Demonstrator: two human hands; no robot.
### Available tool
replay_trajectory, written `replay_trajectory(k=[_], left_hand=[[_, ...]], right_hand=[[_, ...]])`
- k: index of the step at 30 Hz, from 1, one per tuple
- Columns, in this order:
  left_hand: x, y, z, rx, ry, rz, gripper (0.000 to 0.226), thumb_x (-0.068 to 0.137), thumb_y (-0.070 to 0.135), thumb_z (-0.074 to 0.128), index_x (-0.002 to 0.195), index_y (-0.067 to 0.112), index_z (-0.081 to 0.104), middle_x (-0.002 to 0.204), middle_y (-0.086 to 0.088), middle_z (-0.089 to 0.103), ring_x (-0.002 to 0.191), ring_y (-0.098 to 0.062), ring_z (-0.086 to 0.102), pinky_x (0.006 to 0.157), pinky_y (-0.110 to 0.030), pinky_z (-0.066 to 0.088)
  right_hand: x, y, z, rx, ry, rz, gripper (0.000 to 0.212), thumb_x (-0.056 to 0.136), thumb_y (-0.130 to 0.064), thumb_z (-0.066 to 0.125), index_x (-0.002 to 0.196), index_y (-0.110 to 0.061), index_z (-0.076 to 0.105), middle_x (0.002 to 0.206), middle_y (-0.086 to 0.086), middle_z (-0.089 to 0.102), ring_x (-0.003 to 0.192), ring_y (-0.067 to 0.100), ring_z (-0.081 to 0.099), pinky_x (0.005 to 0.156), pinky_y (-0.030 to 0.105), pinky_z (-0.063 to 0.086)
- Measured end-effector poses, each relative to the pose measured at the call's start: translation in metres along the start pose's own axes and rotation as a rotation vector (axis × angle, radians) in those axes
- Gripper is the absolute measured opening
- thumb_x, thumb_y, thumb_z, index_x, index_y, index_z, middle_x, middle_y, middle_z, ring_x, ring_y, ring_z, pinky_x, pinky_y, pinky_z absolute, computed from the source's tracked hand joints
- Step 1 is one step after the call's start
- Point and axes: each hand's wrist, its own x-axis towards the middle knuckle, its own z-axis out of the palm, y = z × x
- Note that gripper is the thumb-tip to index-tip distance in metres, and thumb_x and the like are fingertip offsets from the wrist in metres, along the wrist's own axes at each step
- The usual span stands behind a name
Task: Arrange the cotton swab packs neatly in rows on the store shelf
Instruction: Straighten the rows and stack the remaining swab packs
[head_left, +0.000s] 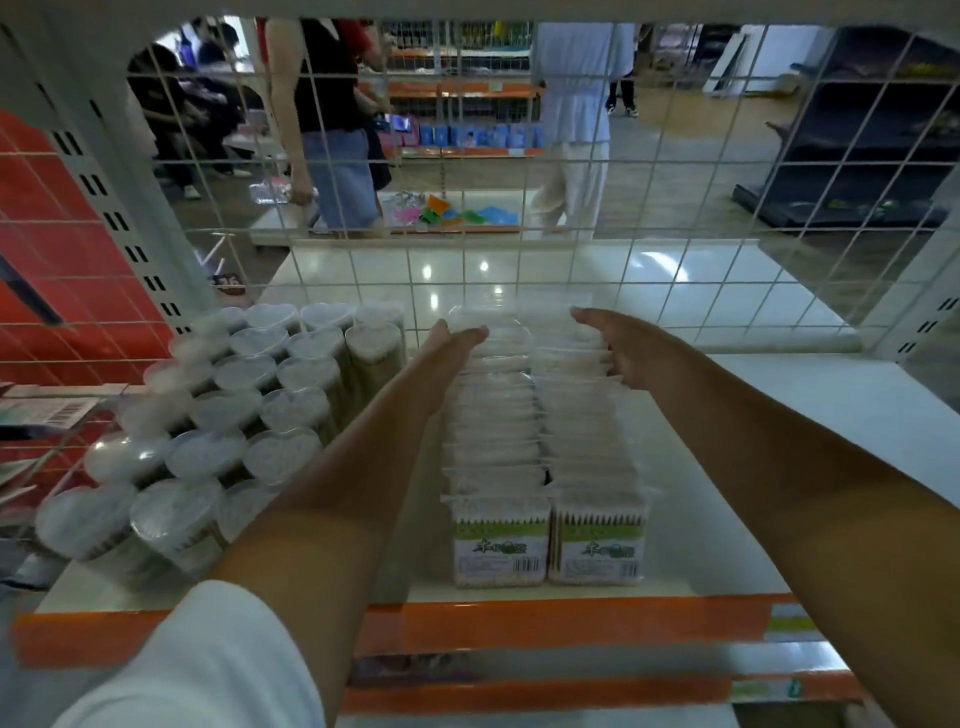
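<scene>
Flanking 2 swab pack rows (543, 415), left hand (454, 345), right hand (615, 345) touching

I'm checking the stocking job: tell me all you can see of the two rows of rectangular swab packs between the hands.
The two rows of clear rectangular plastic swab packs stand upright, side by side, running from the white shelf's orange front edge back to the wire grid. Front packs show green-and-white labels with barcodes. The left hand and right hand press the rear packs' outer sides.

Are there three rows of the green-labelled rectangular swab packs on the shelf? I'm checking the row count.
No: only two rows of rectangular packs run front to back, with the left hand and right hand on their far end.
</scene>
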Motion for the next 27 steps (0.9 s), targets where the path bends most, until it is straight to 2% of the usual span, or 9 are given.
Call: replay_trajectory(k=[3, 7, 10, 12, 14, 17, 21, 23, 27], left_hand=[[0.001, 0.003, 0.002, -0.079, -0.089, 0.038, 0.01, 0.092, 0.015, 0.052, 0.1, 0.019, 0.051, 0.102, -0.009, 0.057, 0.095, -0.024, 0.057, 0.088, -0.039, 0.048], [0.003, 0.0, 0.002, -0.137, -0.083, -0.031, 0.005, 0.09, 0.016, 0.053, 0.095, 0.017, 0.053, 0.099, -0.012, 0.058, 0.089, -0.026, 0.058, 0.082, -0.039, 0.05], [0.006, 0.002, -0.001, -0.054, -0.062, -0.01, 0.002, 0.091, 0.016, 0.054, 0.09, 0.018, 0.053, 0.097, -0.01, 0.058, 0.083, -0.022, 0.057, 0.078, -0.035, 0.05], [0.01, 0.005, -0.007, 0.013, -0.033, -0.014, 0.025, 0.089, 0.022, 0.057, 0.111, 0.011, 0.052, 0.119, -0.013, 0.053, 0.103, -0.027, 0.055, 0.096, -0.042, 0.045], [0.008, 0.01, -0.013, 0.133, 0.034, 0.003, 0.055, 0.088, 0.026, 0.059, 0.134, 0.006, 0.038, 0.137, -0.013, 0.041, 0.123, -0.031, 0.043, 0.106, -0.046, 0.035], [-0.011, 0.021, -0.015, 0.312, 0.11, 0.186, 0.058, 0.088, 0.023, 0.06, 0.139, 0.01, 0.036, 0.142, -0.009, 0.04, 0.127, -0.027, 0.041, 0.103, -0.037, 0.037], [-0.081, 0.018, -0.015, 0.666, 0.167, 0.549, 0.037, 0.091, 0.021, 0.054, 0.127, 0.016, 0.054, 0.126, 0.003, 0.054, 0.116, -0.014, 0.05, 0.092, -0.024, 0.038], [-0.117, 0.007, -0.013, 0.763, 0.121, 0.727, 0.03, 0.091, 0.019, 0.052, 0.119, 0.011, 0.06, 0.122, -0.004, 0.06, 0.115, -0.021, 0.054, 0.093, -0.027, 0.038], [-0.168, -0.022, -0.003, 1.052, 0.113, 0.846, 0.028, 0.092, 0.018, 0.05, 0.116, 0.012, 0.062, 0.121, -0.003, 0.059, 0.114, -0.024, 0.052, 0.096, -0.035, 0.042]], right_hand=[[0.011, 0.002, 0.0, 0.002, -0.053, 0.015, 0.078, 0.083, -0.058, 0.054, 0.143, -0.015, 0.028, 0.15, 0.01, 0.027, 0.135, 0.029, 0.031, 0.112, 0.043, 0.024], [0.017, 0.005, 0.003, 0.005, -0.049, 0.001, 0.081, 0.082, -0.059, 0.054, 0.144, -0.015, 0.028, 0.15, 0.01, 0.026, 0.135, 0.028, 0.03, 0.108, 0.037, 0.025], [0.011, 0.004, 0.002, -0.006, -0.092, 0.005, 0.091, 0.071, -0.068, 0.059, 0.141, -0.017, 0.033, 0.147, 0.01, 0.034, 0.131, 0.029, 0.037, 0.11, 0.042, 0.028], [0.011, 0.005, -0.003, -0.018, -0.066, -0.01, 0.095, 0.065, -0.069, 0.062, 0.139, -0.015, 0.038, 0.142, 0.01, 0.041, 0.125, 0.031, 0.044, 0.107, 0.046, 0.033], [0.001, 0.003, -0.005, -0.091, 0.062, -0.102, 0.075, 0.078, -0.057, 0.061, 0.134, -0.01, 0.043, 0.132, 0.007, 0.049, 0.116, 0.028, 0.05, 0.098, 0.039, 0.041], [-0.03, 0.0, -0.008, -0.354, 0.252, -0.356, 0.032, 0.089, -0.033, 0.055, 0.115, -0.013, 0.054, 0.103, 0.001, 0.053, 0.097, 0.018, 0.052, 0.082, 0.028, 0.042], [-0.099, 0.015, -0.01, -0.571, 0.303, -0.694, 0.031, 0.088, -0.02, 0.058, 0.117, -0.008, 0.06, 0.111, 0.007, 0.065, 0.099, 0.015, 0.058, 0.086, 0.022, 0.042], [-0.128, 0.03, -0.012, -0.654, 0.292, -0.848, 0.026, 0.087, -0.017, 0.06, 0.111, -0.009, 0.064, 0.108, 0.006, 0.067, 0.093, 0.012, 0.059, 0.081, 0.017, 0.039], [-0.165, 0.071, -0.014, -0.823, 0.301, -1.024, 0.019, 0.087, -0.018, 0.06, 0.1, -0.007, 0.068, 0.102, 0.007, 0.066, 0.097, 0.022, 0.056, 0.082, 0.019, 0.034]])
